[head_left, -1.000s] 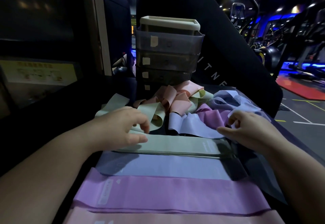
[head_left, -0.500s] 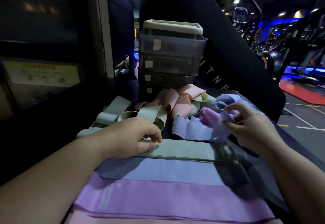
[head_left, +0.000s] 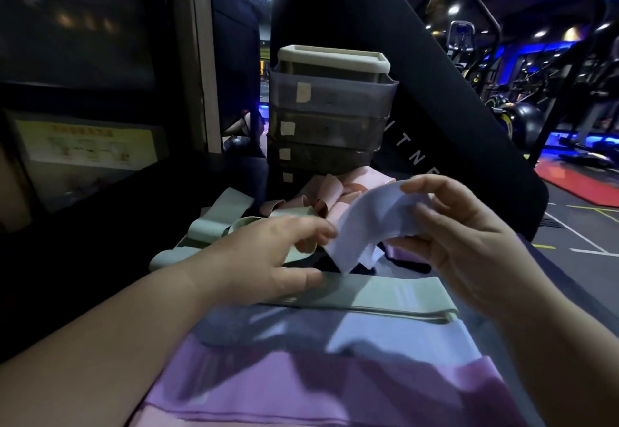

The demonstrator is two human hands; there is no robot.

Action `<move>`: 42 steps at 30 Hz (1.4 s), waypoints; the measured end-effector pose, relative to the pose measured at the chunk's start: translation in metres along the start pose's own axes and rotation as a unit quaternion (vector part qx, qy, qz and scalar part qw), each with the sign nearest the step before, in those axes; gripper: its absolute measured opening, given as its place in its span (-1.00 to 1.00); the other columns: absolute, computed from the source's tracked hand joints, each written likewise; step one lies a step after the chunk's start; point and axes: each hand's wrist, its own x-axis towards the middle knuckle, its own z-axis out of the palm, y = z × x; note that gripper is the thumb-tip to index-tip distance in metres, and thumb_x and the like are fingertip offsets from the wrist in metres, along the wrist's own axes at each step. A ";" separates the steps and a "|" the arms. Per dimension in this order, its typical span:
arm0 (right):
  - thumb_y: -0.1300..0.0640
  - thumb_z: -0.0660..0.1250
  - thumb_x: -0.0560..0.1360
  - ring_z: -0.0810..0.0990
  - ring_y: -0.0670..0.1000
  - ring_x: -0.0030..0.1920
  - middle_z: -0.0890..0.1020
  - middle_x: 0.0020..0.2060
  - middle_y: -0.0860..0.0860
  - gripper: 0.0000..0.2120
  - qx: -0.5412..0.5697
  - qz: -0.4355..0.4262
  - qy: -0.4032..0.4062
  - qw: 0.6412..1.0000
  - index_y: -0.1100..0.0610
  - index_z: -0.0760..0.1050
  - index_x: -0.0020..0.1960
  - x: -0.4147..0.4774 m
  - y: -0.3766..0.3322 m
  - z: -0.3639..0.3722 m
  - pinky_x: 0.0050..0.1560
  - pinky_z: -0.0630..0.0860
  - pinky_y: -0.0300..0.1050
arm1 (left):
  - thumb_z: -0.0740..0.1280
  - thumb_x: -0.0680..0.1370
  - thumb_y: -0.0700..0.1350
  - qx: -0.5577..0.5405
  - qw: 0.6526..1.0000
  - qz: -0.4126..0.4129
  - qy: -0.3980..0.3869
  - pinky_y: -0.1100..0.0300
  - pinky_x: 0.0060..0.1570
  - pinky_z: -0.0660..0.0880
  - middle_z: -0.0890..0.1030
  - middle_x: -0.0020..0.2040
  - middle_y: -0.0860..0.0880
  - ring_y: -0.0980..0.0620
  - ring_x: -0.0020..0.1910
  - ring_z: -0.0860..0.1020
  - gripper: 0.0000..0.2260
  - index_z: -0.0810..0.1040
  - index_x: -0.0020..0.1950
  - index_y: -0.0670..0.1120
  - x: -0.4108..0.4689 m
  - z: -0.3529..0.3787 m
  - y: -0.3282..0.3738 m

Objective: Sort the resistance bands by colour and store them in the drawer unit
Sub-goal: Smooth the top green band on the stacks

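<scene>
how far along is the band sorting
Partway. Done: a flat green stack, pale blue stack and purple stack lie sorted in front. In hand: the right hand holds a pale blue band, with the left hand close beside it. Left: loose pink bands and loose green bands piled before the drawer unit, whose drawers look shut.

Right hand (head_left: pixel 469 252): pinches pale blue band (head_left: pixel 368 222) — held up, arched.
Left hand (head_left: pixel 264 259): fingertips (head_left: pixel 320 227) at the band's lower end, grip unclear.
Flat rows: green stack (head_left: pixel 385 296), blue stack (head_left: pixel 402 339), purple stack (head_left: pixel 301 386).
Drawer unit (head_left: pixel 331 118): upright — behind loose heap (head_left: pixel 335 192).
</scene>
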 end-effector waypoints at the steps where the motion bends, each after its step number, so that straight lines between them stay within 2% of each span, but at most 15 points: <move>1: 0.06 0.41 0.22 0.60 -0.06 -0.24 0.58 -0.20 0.03 -0.83 0.004 -0.005 -0.012 1.000 -0.02 0.64 -0.18 -0.002 0.000 0.003 -0.11 0.65 -0.07 | 0.43 0.43 0.17 -0.022 1.000 0.002 0.006 0.48 0.01 0.36 0.46 0.14 0.35 0.31 0.11 0.44 -0.50 0.36 0.33 0.23 -0.001 -0.001 0.004; 6: 0.00 0.56 0.27 0.64 -0.04 -0.05 0.65 -0.07 -0.05 -0.67 0.000 -0.037 -0.141 0.989 -0.05 0.63 0.02 -0.008 0.005 0.004 -0.01 0.59 -0.14 | 0.51 0.38 0.09 -0.149 0.989 0.012 -0.007 0.43 0.04 0.40 0.41 0.32 0.31 0.30 0.08 0.51 -0.23 0.12 0.44 0.33 -0.005 -0.007 0.015; 11: 0.10 0.58 0.30 0.63 0.06 0.12 0.61 0.07 0.08 -0.35 -0.017 -0.025 -0.195 0.980 -0.04 0.46 0.35 -0.010 0.010 0.002 0.19 0.53 -0.05 | 0.47 0.40 -0.07 -0.249 0.968 -0.004 -0.016 0.02 -0.04 0.56 0.64 -0.05 -0.05 0.01 -0.07 0.61 -0.68 0.52 0.13 0.03 -0.003 -0.005 0.020; 15: -0.02 0.59 0.28 0.54 0.08 0.29 0.54 0.19 0.09 -0.09 -0.119 -0.042 -0.171 0.977 -0.28 0.13 0.46 -0.007 0.013 -0.001 0.20 0.52 -0.03 | 0.49 0.38 -0.19 -0.385 0.922 -0.019 0.022 0.30 -0.20 0.50 0.61 -0.24 0.10 0.20 -0.19 0.57 -0.74 0.50 0.00 -0.10 -0.005 -0.010 0.022; 17: -0.18 0.58 0.23 0.50 0.01 0.32 0.57 0.17 -0.03 -0.13 -0.194 -0.017 -0.162 0.967 -0.36 0.17 0.39 -0.007 0.015 -0.002 0.25 0.49 0.03 | 0.47 0.38 -0.26 -0.437 0.898 -0.015 0.045 0.33 -0.23 0.51 0.61 -0.26 0.10 0.20 -0.22 0.58 -0.73 0.48 0.02 -0.13 -0.006 -0.012 0.023; 19: -0.27 0.55 0.22 0.48 -0.08 0.32 0.57 0.19 -0.11 -0.17 -0.268 0.022 -0.184 0.945 -0.22 0.26 0.39 -0.009 0.018 -0.002 0.31 0.44 0.08 | 0.38 0.37 -0.26 -0.453 0.889 -0.005 0.069 0.32 -0.21 0.52 0.64 -0.22 0.08 0.18 -0.19 0.60 -0.73 0.47 0.04 -0.17 -0.006 -0.014 0.024; 22: -0.20 0.50 0.33 0.54 -0.12 0.24 0.61 0.14 -0.14 -0.46 -0.362 0.013 -0.219 0.906 -0.15 0.45 0.25 -0.012 0.014 0.003 0.30 0.45 0.01 | 0.35 0.39 -0.24 -0.464 0.882 0.004 0.087 0.31 -0.18 0.52 0.65 -0.19 0.05 0.15 -0.17 0.62 -0.73 0.46 0.08 -0.20 -0.007 -0.015 0.030; 24: -0.13 0.49 0.37 0.60 -0.16 0.12 0.64 0.03 -0.21 -0.65 -0.407 -0.019 -0.225 0.885 -0.12 0.55 0.12 -0.014 0.009 0.007 0.18 0.49 -0.17 | 0.35 0.39 -0.24 -0.477 0.874 0.003 0.096 0.31 -0.18 0.52 0.66 -0.19 0.06 0.15 -0.17 0.62 -0.72 0.47 0.09 -0.18 -0.008 -0.016 0.034; 27: -0.03 0.47 0.39 0.59 -0.24 -0.20 0.62 -0.25 -0.28 -0.90 -0.443 -0.092 -0.181 0.873 -0.12 0.57 -0.13 -0.015 0.006 0.009 -0.19 0.42 -0.47 | 0.35 0.38 -0.24 -0.499 0.861 -0.001 0.099 0.30 -0.16 0.53 0.67 -0.16 0.05 0.14 -0.13 0.63 -0.68 0.46 0.12 -0.15 -0.007 -0.014 0.039; 29: -0.11 0.42 0.38 0.50 -0.23 -0.34 0.56 -0.37 -0.22 -0.88 -0.435 -0.121 -0.142 0.881 -0.14 0.52 -0.26 -0.015 0.008 0.009 -0.31 0.37 -0.41 | 0.35 0.38 -0.24 -0.512 0.853 -0.009 0.100 0.29 -0.11 0.54 0.69 -0.08 0.02 0.11 -0.05 0.64 -0.63 0.45 0.18 -0.13 -0.007 -0.012 0.040; 32: -0.17 0.39 0.36 0.42 -0.11 -0.35 0.50 -0.41 -0.08 -0.78 -0.348 -0.115 -0.113 0.923 -0.03 0.50 -0.22 -0.012 0.010 0.005 -0.33 0.37 -0.16 | 0.36 0.39 -0.26 -0.515 0.853 -0.017 0.083 0.21 0.05 0.55 0.64 0.14 -0.02 0.02 0.13 0.61 -0.50 0.38 0.31 -0.05 -0.006 -0.010 0.041; 35: -0.26 0.43 0.35 0.47 -0.04 -0.30 0.52 -0.35 0.01 -0.60 -0.285 -0.135 -0.100 0.944 0.08 0.51 -0.18 -0.011 0.008 0.004 -0.28 0.41 -0.23 | 0.39 0.37 -0.28 -0.503 0.862 -0.011 0.056 0.15 0.15 0.53 0.51 0.32 -0.02 0.01 0.20 0.58 -0.35 0.29 0.42 0.01 -0.006 -0.008 0.043; 38: -0.22 0.44 0.36 0.52 0.03 -0.27 0.54 -0.32 0.03 -0.63 -0.254 -0.157 -0.079 0.951 0.10 0.52 -0.19 -0.012 0.006 0.006 -0.23 0.48 -0.19 | 0.52 0.26 -0.02 -0.398 0.912 -0.032 0.097 0.07 0.22 0.50 0.45 0.31 0.08 0.12 0.20 0.54 -0.31 0.36 0.33 0.22 -0.006 -0.004 0.042; 40: -0.18 0.41 0.41 0.54 0.10 -0.25 0.56 -0.30 0.00 -0.67 -0.258 -0.188 -0.062 0.946 0.10 0.53 -0.17 -0.011 0.004 0.006 -0.19 0.50 0.00 | 0.45 0.22 0.15 -0.316 0.938 -0.046 0.136 0.03 0.17 0.52 0.46 0.19 0.15 0.12 0.13 0.54 -0.41 0.46 0.25 0.22 -0.005 -0.005 0.042; 42: -0.05 0.40 0.45 0.55 0.23 -0.20 0.60 -0.25 0.13 -0.66 -0.263 -0.216 -0.050 0.939 0.27 0.54 -0.12 -0.010 0.003 0.003 -0.14 0.50 0.20 | 0.43 0.25 0.18 -0.300 0.940 -0.051 0.154 0.13 0.01 0.52 0.55 0.02 0.10 0.12 -0.03 0.56 -0.52 0.53 0.16 0.24 -0.004 -0.006 0.042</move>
